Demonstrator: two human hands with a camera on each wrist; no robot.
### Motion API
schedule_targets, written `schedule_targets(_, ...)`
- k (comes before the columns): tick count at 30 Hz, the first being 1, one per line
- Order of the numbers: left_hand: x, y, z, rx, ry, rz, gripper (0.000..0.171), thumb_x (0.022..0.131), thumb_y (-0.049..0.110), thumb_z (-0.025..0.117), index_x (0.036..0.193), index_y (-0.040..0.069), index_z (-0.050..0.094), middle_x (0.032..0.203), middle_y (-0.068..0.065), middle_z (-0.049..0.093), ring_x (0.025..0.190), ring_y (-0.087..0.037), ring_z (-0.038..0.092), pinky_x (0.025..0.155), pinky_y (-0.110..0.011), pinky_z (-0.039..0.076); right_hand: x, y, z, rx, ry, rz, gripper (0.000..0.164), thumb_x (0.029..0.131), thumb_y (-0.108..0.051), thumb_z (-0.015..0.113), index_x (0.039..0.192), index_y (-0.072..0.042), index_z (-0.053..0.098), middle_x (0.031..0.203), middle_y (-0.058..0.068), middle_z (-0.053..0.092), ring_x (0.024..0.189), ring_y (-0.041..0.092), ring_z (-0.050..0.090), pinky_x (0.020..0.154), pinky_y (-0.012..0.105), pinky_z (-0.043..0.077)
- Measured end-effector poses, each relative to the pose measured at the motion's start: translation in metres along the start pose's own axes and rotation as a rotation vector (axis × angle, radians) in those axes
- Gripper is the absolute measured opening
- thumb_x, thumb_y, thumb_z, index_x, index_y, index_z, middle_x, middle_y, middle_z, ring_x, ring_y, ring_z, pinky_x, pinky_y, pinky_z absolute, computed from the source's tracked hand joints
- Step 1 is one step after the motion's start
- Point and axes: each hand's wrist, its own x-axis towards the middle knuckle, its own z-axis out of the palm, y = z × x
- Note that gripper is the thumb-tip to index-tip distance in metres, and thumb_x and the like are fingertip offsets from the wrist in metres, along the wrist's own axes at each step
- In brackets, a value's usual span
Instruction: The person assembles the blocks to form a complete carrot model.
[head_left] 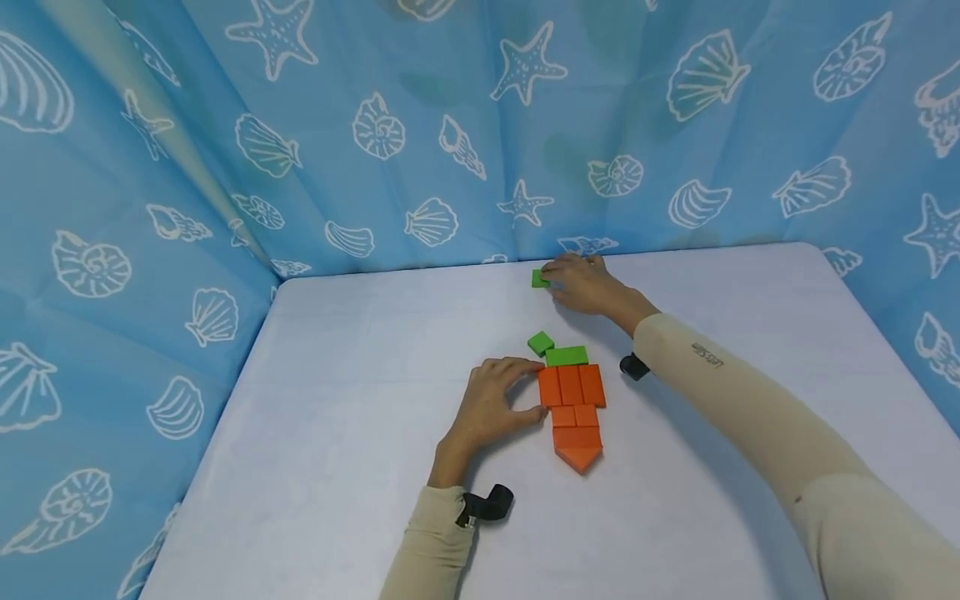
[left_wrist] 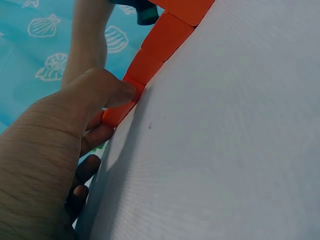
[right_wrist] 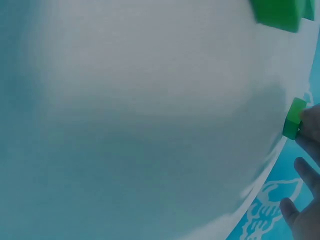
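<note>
A figure of orange blocks lies flat on the white table, ending in a triangle nearest the wearer. At its upper left, my left hand spans an orange block between thumb and index finger; the left wrist view shows the thumb against the orange side. A green rectangular block borders the orange top, and a small green block sits turned beside it. Near the table's far edge, my right hand pinches another green block, also seen in the right wrist view.
The white table ends at a blue curtain printed with shells and starfish, behind and to the left. Black wrist devices are worn on both forearms. The right sleeve reaches across the table's right side.
</note>
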Motion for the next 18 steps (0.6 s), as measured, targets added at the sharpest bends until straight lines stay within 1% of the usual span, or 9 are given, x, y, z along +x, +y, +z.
schedule_targets(3,0.0,0.0,0.001,0.012,0.0,-0.009,0.057,0.084,0.047,0.072,0.137,0.029,0.06,0.137,0.008,0.057,0.121,-0.017,0.048,0.101,-0.04,0.037,-0.006,0.001,0.003,-0.034,0.011,-0.002,0.041,0.101,-0.02,0.059,0.14,-0.01,0.059,0.149,0.01,0.049,0.142,0.037,0.032,0.104,0.066,0.025)
schedule_targets(6,0.002,0.002,-0.002,0.018,-0.007,-0.015,0.058,0.084,0.047,0.072,0.138,0.028,0.059,0.138,0.007,0.057,0.122,-0.018,0.047,0.102,-0.041,0.036,-0.017,0.003,0.002,-0.035,0.025,0.006,0.038,0.1,-0.019,0.06,0.137,-0.011,0.062,0.147,0.009,0.051,0.14,0.037,0.033,0.102,0.065,0.027)
schedule_targets(9,0.003,0.003,-0.004,0.027,-0.02,-0.021,0.058,0.085,0.047,0.071,0.139,0.028,0.059,0.139,0.006,0.056,0.124,-0.019,0.046,0.104,-0.041,0.035,-0.03,0.005,-0.001,0.002,0.018,0.02,0.037,0.099,-0.017,0.062,0.135,-0.011,0.064,0.146,0.009,0.051,0.139,0.038,0.034,0.1,0.065,0.027)
schedule_targets(13,0.003,0.002,-0.004,0.029,-0.022,-0.02,0.058,0.085,0.048,0.071,0.139,0.028,0.058,0.139,0.006,0.056,0.124,-0.02,0.046,0.104,-0.042,0.035,-0.053,0.007,-0.002,0.065,-0.01,0.042,0.038,0.098,-0.015,0.062,0.135,-0.012,0.064,0.146,0.009,0.051,0.139,0.039,0.034,0.1,0.065,0.026)
schedule_targets(18,0.0,0.003,0.0,0.019,-0.015,-0.021,0.058,0.085,0.048,0.071,0.138,0.029,0.059,0.138,0.006,0.057,0.124,-0.021,0.046,0.103,-0.044,0.036,-0.079,0.008,0.004,0.102,-0.013,0.037,0.037,0.097,-0.013,0.064,0.134,-0.012,0.066,0.143,0.009,0.052,0.136,0.039,0.037,0.099,0.064,0.027)
